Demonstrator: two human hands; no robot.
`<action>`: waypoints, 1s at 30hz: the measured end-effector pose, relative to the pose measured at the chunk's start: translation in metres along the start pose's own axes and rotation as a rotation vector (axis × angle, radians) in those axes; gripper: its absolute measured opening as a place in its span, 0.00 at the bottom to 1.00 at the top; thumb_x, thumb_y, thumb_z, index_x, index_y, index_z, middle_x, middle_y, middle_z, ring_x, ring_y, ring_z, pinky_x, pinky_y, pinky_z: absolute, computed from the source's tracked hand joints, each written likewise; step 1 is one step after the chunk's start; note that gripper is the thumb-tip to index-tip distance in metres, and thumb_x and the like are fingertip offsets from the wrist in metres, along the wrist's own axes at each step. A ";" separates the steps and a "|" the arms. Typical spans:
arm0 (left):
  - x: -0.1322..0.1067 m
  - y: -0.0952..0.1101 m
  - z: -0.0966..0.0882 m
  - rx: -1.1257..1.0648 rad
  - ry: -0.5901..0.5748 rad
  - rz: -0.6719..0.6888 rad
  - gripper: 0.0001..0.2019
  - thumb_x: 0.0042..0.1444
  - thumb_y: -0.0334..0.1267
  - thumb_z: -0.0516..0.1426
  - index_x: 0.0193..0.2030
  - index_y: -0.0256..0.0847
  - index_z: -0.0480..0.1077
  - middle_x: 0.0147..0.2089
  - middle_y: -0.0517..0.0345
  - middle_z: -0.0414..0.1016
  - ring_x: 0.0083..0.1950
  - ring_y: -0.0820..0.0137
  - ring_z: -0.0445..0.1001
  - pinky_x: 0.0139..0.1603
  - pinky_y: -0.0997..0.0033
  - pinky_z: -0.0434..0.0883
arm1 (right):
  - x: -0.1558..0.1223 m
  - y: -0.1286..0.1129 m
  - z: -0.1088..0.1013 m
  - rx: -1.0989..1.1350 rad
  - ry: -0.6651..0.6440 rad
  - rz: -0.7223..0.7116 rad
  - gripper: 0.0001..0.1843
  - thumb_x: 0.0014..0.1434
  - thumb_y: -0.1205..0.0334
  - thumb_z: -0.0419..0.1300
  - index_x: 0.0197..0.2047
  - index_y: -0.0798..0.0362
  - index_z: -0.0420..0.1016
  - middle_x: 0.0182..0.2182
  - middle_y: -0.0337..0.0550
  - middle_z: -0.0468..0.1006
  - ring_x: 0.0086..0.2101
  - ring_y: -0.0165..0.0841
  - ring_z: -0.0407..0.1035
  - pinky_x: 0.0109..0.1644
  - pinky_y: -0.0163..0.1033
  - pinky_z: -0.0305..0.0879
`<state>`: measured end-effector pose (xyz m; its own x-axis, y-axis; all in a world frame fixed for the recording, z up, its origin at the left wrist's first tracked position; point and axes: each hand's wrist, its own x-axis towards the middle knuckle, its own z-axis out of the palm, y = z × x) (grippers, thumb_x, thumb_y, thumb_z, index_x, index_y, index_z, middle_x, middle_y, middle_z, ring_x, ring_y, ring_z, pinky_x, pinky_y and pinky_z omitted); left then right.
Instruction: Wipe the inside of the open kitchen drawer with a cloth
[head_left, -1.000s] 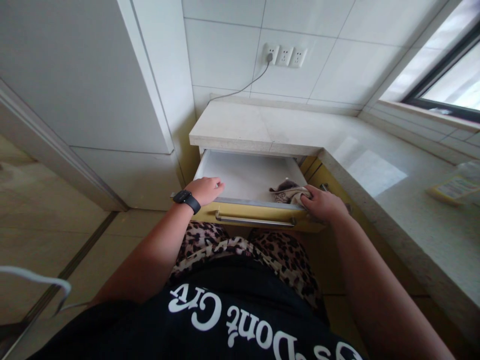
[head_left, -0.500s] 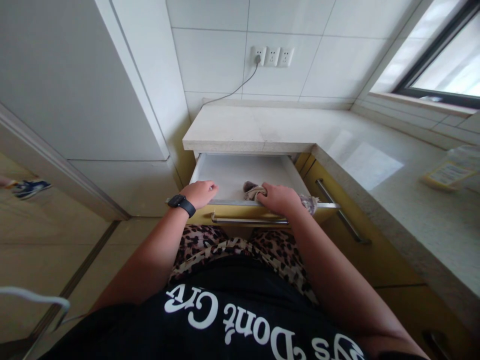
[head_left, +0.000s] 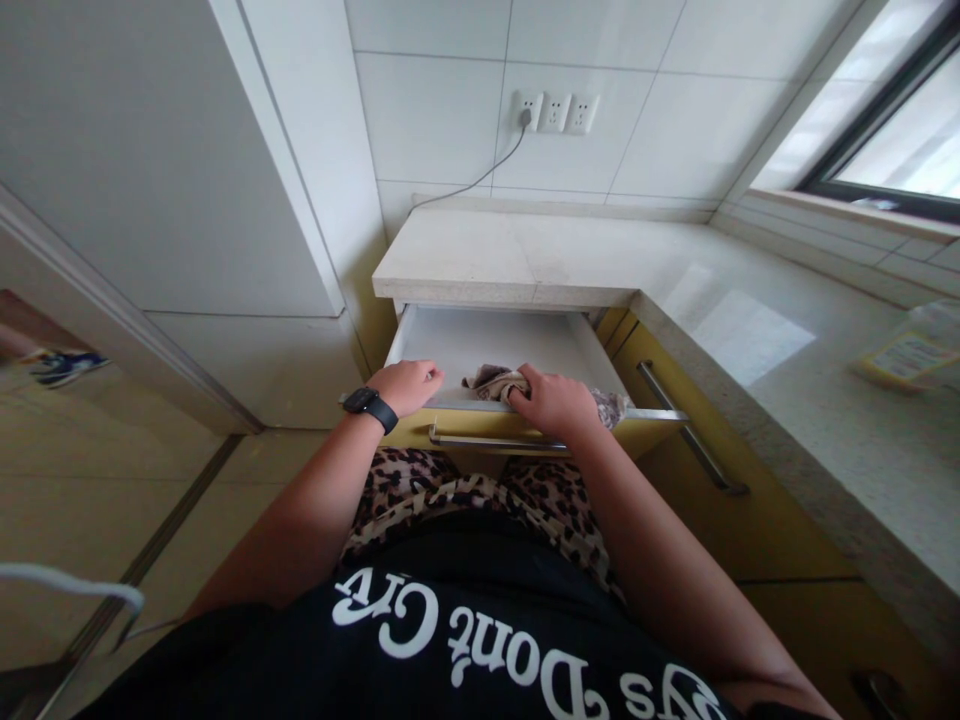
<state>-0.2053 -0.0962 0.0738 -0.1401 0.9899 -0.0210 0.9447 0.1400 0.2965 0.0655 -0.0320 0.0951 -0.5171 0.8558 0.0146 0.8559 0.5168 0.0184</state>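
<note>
A yellow-fronted drawer [head_left: 487, 340] with a white inside stands pulled open under a pale stone counter [head_left: 570, 265]. My left hand [head_left: 409, 385], with a black watch on the wrist, is curled over the drawer's front rim at its left end. My right hand [head_left: 551, 400] is closed on a crumpled brown-grey cloth [head_left: 491, 382] and presses it on the front rim near the middle. A bit of the cloth also shows to the right of that hand. A metal bar handle [head_left: 487, 440] runs along the drawer front just below both hands.
A tall white cabinet [head_left: 172, 170] stands to the left of the drawer. A second yellow drawer front with a bar handle [head_left: 694, 440] lies to the right. Wall sockets [head_left: 555, 112] with a plugged cable sit above the counter. A yellow packet [head_left: 904, 355] lies at the far right.
My right hand has slid the cloth leftward along the drawer's front rim, from the right corner to near the middle. My left hand has stayed on the rim.
</note>
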 end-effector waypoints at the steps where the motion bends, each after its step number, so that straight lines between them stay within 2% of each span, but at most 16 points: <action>1: 0.000 0.000 0.000 0.002 0.002 0.001 0.22 0.68 0.55 0.45 0.40 0.47 0.75 0.42 0.55 0.81 0.42 0.60 0.78 0.34 0.65 0.59 | 0.000 0.000 0.000 0.000 -0.002 -0.001 0.28 0.67 0.37 0.40 0.53 0.46 0.68 0.41 0.49 0.80 0.41 0.49 0.77 0.44 0.49 0.70; 9: -0.001 0.000 0.000 -0.035 -0.002 0.010 0.20 0.68 0.54 0.45 0.40 0.47 0.74 0.38 0.58 0.81 0.43 0.61 0.78 0.34 0.65 0.58 | 0.001 -0.001 0.001 -0.002 0.003 0.007 0.27 0.67 0.38 0.41 0.53 0.45 0.68 0.41 0.48 0.80 0.42 0.49 0.77 0.44 0.48 0.69; 13: -0.001 -0.001 -0.001 -0.020 0.006 0.014 0.21 0.67 0.54 0.45 0.42 0.47 0.75 0.42 0.55 0.81 0.43 0.60 0.78 0.35 0.65 0.57 | 0.000 -0.001 0.001 0.001 0.004 0.004 0.27 0.67 0.38 0.41 0.52 0.45 0.68 0.41 0.48 0.80 0.42 0.50 0.76 0.44 0.48 0.69; 22: -0.001 0.000 -0.001 -0.016 0.014 0.015 0.20 0.68 0.53 0.45 0.39 0.46 0.74 0.41 0.57 0.81 0.42 0.61 0.77 0.34 0.65 0.58 | -0.002 -0.002 -0.001 0.005 0.007 0.011 0.27 0.67 0.38 0.41 0.54 0.45 0.69 0.41 0.48 0.80 0.43 0.49 0.77 0.44 0.47 0.68; 30: -0.001 -0.002 0.000 -0.032 0.016 0.014 0.20 0.67 0.54 0.46 0.41 0.48 0.75 0.40 0.57 0.81 0.42 0.62 0.78 0.35 0.65 0.59 | -0.002 -0.003 -0.002 -0.007 0.009 0.011 0.27 0.67 0.39 0.41 0.54 0.45 0.69 0.41 0.48 0.80 0.41 0.49 0.77 0.43 0.46 0.68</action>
<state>-0.2073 -0.0972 0.0736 -0.1318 0.9913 -0.0014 0.9366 0.1250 0.3272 0.0638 -0.0353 0.0968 -0.5080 0.8611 0.0237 0.8613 0.5074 0.0248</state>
